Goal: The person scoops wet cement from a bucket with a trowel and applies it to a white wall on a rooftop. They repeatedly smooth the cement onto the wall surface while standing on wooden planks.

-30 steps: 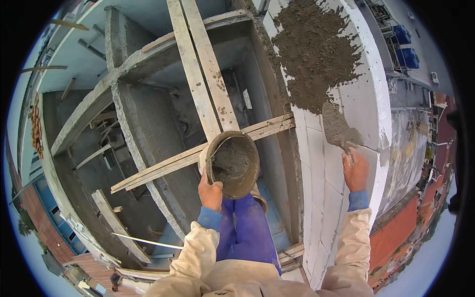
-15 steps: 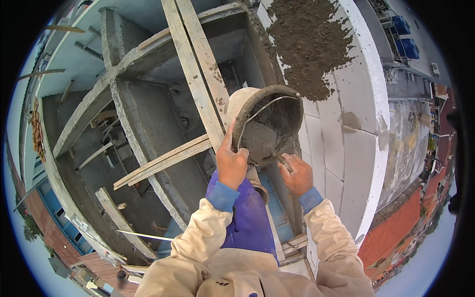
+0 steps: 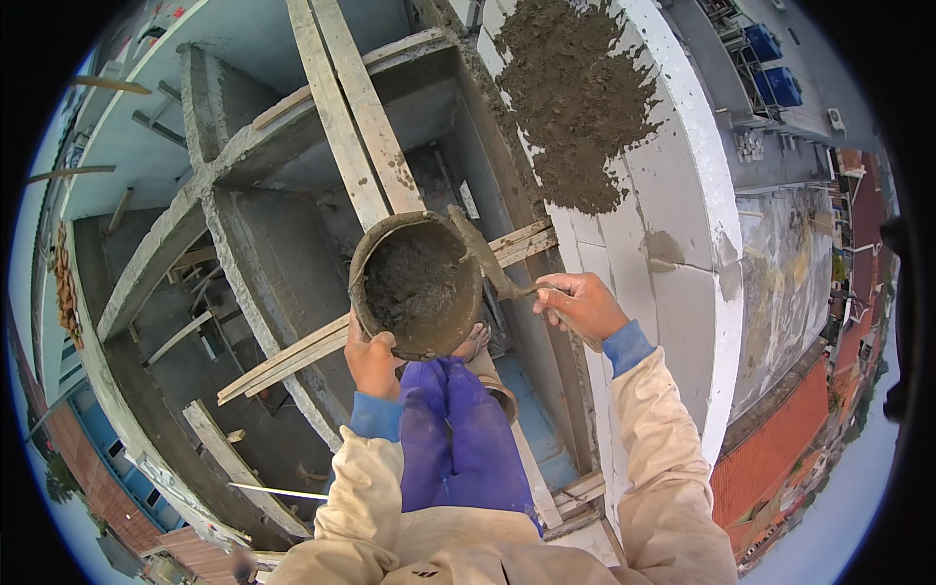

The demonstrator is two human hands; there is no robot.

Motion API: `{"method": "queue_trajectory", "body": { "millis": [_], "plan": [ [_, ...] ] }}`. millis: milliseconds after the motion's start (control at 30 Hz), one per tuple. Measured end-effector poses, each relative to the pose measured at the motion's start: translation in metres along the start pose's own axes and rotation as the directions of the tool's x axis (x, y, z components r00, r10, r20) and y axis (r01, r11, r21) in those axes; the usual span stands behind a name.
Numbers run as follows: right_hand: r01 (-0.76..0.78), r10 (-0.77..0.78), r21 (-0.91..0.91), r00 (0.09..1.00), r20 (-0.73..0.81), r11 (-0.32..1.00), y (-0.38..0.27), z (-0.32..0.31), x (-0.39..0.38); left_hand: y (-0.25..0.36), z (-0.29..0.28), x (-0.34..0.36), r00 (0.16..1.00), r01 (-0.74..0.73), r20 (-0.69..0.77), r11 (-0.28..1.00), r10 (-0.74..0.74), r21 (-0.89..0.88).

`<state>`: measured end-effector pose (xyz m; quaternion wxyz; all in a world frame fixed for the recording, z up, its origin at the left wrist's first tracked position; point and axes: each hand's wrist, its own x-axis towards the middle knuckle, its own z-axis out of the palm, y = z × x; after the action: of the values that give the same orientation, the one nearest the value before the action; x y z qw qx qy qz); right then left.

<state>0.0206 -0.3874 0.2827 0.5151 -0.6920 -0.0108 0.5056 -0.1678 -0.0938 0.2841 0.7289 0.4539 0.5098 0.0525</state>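
A round bucket [image 3: 472, 320], coated with grey mortar round its rim, is in front of me with its mouth toward me. My left hand [image 3: 372, 363] grips its near left side, thumb over the rim. Wet mortar [image 3: 414, 278] lies inside. My right hand [image 3: 585, 307] is closed round the handle of a mortar-smeared trowel [image 3: 483, 252]. The blade stands nearly edge-on at the bucket's right rim; whether it touches cannot be told. Farther up, a thick patch of mortar [image 3: 575, 97] is spread on a pale grey surface [image 3: 682, 322] of jointed panels.
Wooden planks [image 3: 341, 107] span the openings between rough concrete beams [image 3: 234, 239], with deep rooms below. More planks [image 3: 292, 359] cross at left. My foot [image 3: 474, 341] shows behind the bucket, and another container [image 3: 500, 398] stands by my leg. Rooftops lie beyond the right edge.
The bucket has moved left and turned from its rightward tilt to face me. My left hand went with it. The trowel came out of the bucket to its right side.
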Motion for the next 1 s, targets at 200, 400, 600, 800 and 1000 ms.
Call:
{"method": "queue_trajectory", "body": {
  "millis": [200,400,600,800,1000],
  "plan": [
    [-0.342,0.115,-0.19,0.7,-0.705,0.92,-0.038,-0.12,0.022,-0.01,-0.043,-0.021,0.996,0.035,-0.082,0.978,-0.018,0.205],
    [-0.108,-0.463,-0.877,0.815,-0.348,0.468,-0.106,-0.064,-0.137,-0.011,-0.027,-0.056,0.999,-0.038,0.009,0.984,0.037,0.174],
    [-0.06,-0.147,-0.997,0.988,-0.054,-0.04,-0.081,0.03,-0.107,0.023,0.032,-0.093,0.965,-0.242,0.202,0.87,0.168,0.43],
    [0.059,-0.422,-0.904,0.896,-0.139,0.424,-0.025,0.08,-0.134,0.072,0.059,-0.123,0.871,-0.4,0.419,0.866,0.257,0.299],
    [0.026,-0.615,-0.816,0.671,-0.414,0.578,-0.02,0.128,-0.155,0.093,0.055,-0.128,0.899,-0.185,0.403,0.983,0.172,-0.006]
  ]
}}
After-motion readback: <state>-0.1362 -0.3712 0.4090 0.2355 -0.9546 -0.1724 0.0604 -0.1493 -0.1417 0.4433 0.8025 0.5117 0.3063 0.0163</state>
